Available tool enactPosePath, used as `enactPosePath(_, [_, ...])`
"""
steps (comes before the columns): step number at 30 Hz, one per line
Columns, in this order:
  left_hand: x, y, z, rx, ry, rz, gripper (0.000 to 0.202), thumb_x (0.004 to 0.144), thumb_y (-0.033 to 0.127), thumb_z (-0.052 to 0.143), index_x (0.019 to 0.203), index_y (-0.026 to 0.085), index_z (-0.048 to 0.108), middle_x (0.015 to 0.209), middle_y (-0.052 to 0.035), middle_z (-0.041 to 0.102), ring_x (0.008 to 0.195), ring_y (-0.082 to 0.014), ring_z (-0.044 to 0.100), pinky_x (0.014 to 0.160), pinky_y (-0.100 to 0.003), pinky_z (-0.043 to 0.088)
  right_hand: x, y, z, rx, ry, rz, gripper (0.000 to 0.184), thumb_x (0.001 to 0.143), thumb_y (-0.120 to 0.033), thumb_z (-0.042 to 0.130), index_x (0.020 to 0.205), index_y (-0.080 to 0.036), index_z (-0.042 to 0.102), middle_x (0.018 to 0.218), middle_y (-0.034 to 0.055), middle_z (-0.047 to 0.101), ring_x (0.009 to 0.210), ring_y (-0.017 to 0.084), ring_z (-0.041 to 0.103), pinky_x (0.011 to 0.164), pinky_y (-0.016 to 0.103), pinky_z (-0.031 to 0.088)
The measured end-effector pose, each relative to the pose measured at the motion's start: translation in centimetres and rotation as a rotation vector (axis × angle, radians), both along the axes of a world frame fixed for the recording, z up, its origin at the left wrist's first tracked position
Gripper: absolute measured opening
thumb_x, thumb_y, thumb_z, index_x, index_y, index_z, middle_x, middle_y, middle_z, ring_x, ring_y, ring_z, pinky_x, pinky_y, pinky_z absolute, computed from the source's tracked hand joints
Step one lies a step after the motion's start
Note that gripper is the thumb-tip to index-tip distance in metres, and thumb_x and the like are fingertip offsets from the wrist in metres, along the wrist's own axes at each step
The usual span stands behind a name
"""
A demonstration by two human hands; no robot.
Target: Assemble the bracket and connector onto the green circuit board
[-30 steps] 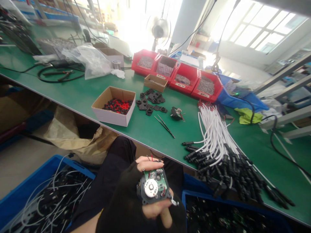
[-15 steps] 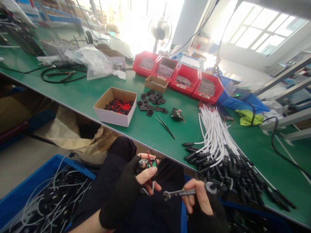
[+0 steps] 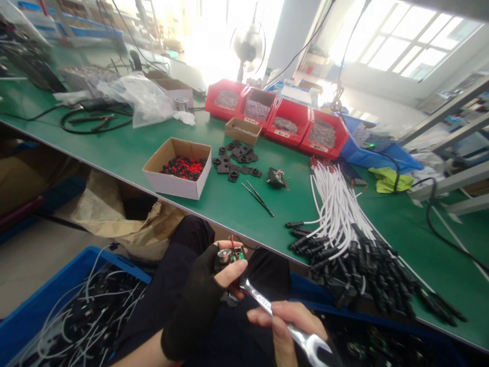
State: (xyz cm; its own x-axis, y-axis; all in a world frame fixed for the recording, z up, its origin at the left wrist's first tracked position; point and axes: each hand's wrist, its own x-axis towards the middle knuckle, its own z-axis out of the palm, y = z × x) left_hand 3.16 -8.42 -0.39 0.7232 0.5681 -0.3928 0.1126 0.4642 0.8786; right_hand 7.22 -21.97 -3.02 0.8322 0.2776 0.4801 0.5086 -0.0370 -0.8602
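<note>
My left hand, in a black fingerless glove, is closed around a small assembly above my lap. The assembly has a round silver motor-like part, a green circuit board and thin red wires; its underside is hidden by my fingers. A silver open-ended wrench is held in my right hand between thumb and fingers. One wrench end meets the lower side of the assembly, but the exact contact is hidden. Its other jaw points down and right, past my palm.
On the green bench are tweezers, black plastic parts, a similar assembly, a box of red and black pieces and red bins. White cables lie right. A blue crate stands lower left.
My right hand has brought the wrench left and turned it, so its end now reaches the assembly. My left hand keeps its hold, almost in place. The view has shifted slightly.
</note>
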Motion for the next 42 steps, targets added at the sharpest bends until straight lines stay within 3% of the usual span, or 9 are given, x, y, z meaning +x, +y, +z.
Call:
enactPosePath(4, [0.0,-0.1,-0.1,0.008,0.004,0.039,0.051,0.078,0.047,0.081,0.114,0.016,0.063,0.092,-0.0019,0.07,0.063,-0.0165,0.068,0.059,-0.029,0.059,-0.3,1.1,-0.6,0.105,-0.171,0.051,0.017,0.11,-0.033,0.063,0.096,-0.025,0.068,0.069,0.0003,0.074,0.053,0.021,0.071,0.05,0.028,0.055])
enactPosePath(8, [0.1,-0.1,0.0,0.008,0.008,0.067,0.053,0.076,0.047,0.082,0.113,0.015,0.063,0.091,-0.0028,0.071,0.062,-0.0163,0.067,0.058,-0.03,0.058,-0.2,1.5,-0.1,0.142,-0.181,-0.044,0.026,0.11,-0.038,0.062,0.089,-0.024,0.066,0.063,0.0006,0.072,0.045,0.02,0.068,0.044,0.026,0.054])
enactPosePath(11, [0.2,0.0,0.1,0.018,0.024,0.065,0.055,0.073,0.048,0.081,0.112,0.014,0.062,0.087,-0.0023,0.071,0.058,-0.0163,0.067,0.054,-0.029,0.057,0.2,1.4,0.0,0.023,-0.158,0.043,0.028,0.109,-0.036,0.064,0.085,-0.022,0.067,0.07,0.0035,0.075,0.053,0.021,0.072,0.051,0.027,0.06])
enactPosePath(18, [0.4,0.4,0.4,0.091,0.042,0.08,0.053,0.072,0.045,0.079,0.111,0.014,0.061,0.087,-0.0028,0.073,0.06,-0.0196,0.071,0.057,-0.031,0.059,0.0,2.1,-1.2,0.084,-0.352,0.062,0.009,0.105,-0.018,0.064,0.108,-0.024,0.069,0.075,0.0036,0.077,0.056,0.023,0.074,0.05,0.027,0.061])
enactPosePath(23, [0.1,0.4,0.4,0.108,0.055,0.071,0.051,0.072,0.044,0.079,0.11,0.014,0.064,0.084,-0.0017,0.072,0.06,-0.0189,0.069,0.057,-0.031,0.058,0.0,2.2,-0.4,-0.031,-0.158,0.171,0.023,0.11,-0.024,0.059,0.089,-0.024,0.067,0.078,0.0046,0.077,0.062,0.022,0.075,0.058,0.03,0.062])
enactPosePath(27, [0.0,0.5,0.6,0.052,0.039,0.053,0.052,0.071,0.044,0.079,0.111,0.016,0.062,0.079,-0.001,0.072,0.061,-0.0218,0.072,0.057,-0.032,0.059,-0.6,3.6,0.1,0.159,-0.289,-0.066,0.019,0.111,-0.032,0.062,0.094,-0.024,0.067,0.07,0.0012,0.074,0.051,0.017,0.07,0.048,0.023,0.055])
enactPosePath(29, [0.0,0.6,0.7,0.051,0.029,0.039,0.049,0.072,0.043,0.078,0.11,0.016,0.062,0.074,-0.0001,0.071,0.059,-0.0221,0.071,0.055,-0.032,0.058,-0.4,3.8,0.6,0.144,-0.379,0.006,0.019,0.111,-0.031,0.062,0.095,-0.023,0.069,0.071,0.0006,0.075,0.052,0.016,0.07,0.049,0.022,0.056])
enactPosePath(37, [-0.5,0.4,0.2,-0.003,-0.027,0.026,0.048,0.077,0.045,0.08,0.11,0.015,0.064,0.079,0.0005,0.068,0.059,-0.0143,0.065,0.056,-0.025,0.054,0.4,1.6,2.4,-0.071,-0.032,0.163,0.046,0.113,-0.044,0.055,0.077,-0.022,0.075,0.074,0.0039,0.075,0.058,0.018,0.069,0.057,0.029,0.055])
enactPosePath(42, [-0.4,0.7,0.9,-0.028,-0.041,0.007,0.051,0.071,0.043,0.082,0.108,0.013,0.063,0.08,-0.0031,0.072,0.052,-0.0142,0.064,0.048,-0.024,0.052,1.0,2.3,1.9,0.341,0.473,0.287,0.027,0.105,-0.039,0.07,0.084,-0.023,0.071,0.065,-0.0014,0.064,0.061,0.019,0.067,0.062,0.031,0.058])
